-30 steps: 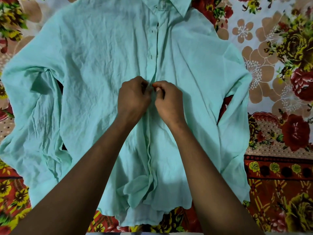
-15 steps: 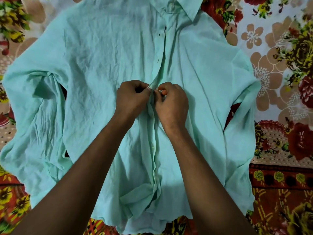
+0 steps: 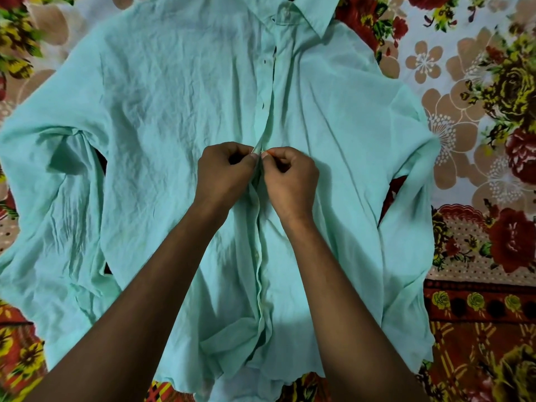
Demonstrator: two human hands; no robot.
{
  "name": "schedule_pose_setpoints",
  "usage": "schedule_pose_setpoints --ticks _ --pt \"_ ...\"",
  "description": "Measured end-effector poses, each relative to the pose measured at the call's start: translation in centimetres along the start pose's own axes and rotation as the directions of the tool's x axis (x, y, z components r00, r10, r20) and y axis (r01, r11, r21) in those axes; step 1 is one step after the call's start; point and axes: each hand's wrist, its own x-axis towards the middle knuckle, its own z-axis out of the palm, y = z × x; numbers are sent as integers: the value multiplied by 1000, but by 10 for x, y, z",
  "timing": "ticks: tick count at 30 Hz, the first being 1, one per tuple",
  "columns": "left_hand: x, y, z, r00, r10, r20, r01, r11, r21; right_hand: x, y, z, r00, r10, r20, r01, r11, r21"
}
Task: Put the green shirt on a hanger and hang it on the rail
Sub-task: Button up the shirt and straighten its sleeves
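The green shirt (image 3: pixel 162 117) lies spread out flat, front side up, with its collar (image 3: pixel 307 15) at the top and both sleeves folded down along the sides. My left hand (image 3: pixel 223 172) and my right hand (image 3: pixel 290 181) meet at the middle of the button placket (image 3: pixel 265 111). Each hand pinches one edge of the placket between thumb and fingers. Below my hands the placket looks closed; above them it gapes slightly. No hanger and no rail show in this view.
Under the shirt is a floral bedsheet (image 3: pixel 478 117) in red, beige and yellow, visible around all sides. My forearms cross the lower part of the shirt.
My hands have stayed pinched on the placket at about the same button. The view has shifted slightly, so the shirt sits a little further right in the frame.
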Motion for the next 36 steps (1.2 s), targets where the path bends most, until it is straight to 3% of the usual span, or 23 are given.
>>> schedule_pose_setpoints --ticks 8,16,24,27,29,32,36 --pt "3 7 -2 999 0 40 -1 999 34 10 -3 -9 989 78 129 -86 994 60" --pt "11 9 -4 999 -24 36 21 997 78 5 -3 -15 977 22 211 -42 995 94" --pt "16 9 -5 993 -63 98 56 995 80 11 3 -12 989 -64 135 74 995 -70" --pt "23 12 -4 989 -99 113 80 983 168 14 2 -9 992 -91 86 107 974 -201" --pt "29 17 0 996 -20 85 -2 968 253 24 -3 -11 997 -80 6 79 973 -216" --pt "43 30 11 984 175 -32 -154 928 338 49 -15 -10 994 -70 -85 65 996 -61" --pt "67 42 21 960 275 -45 -205 809 551 79 -24 2 999 39 18 -42 987 153"
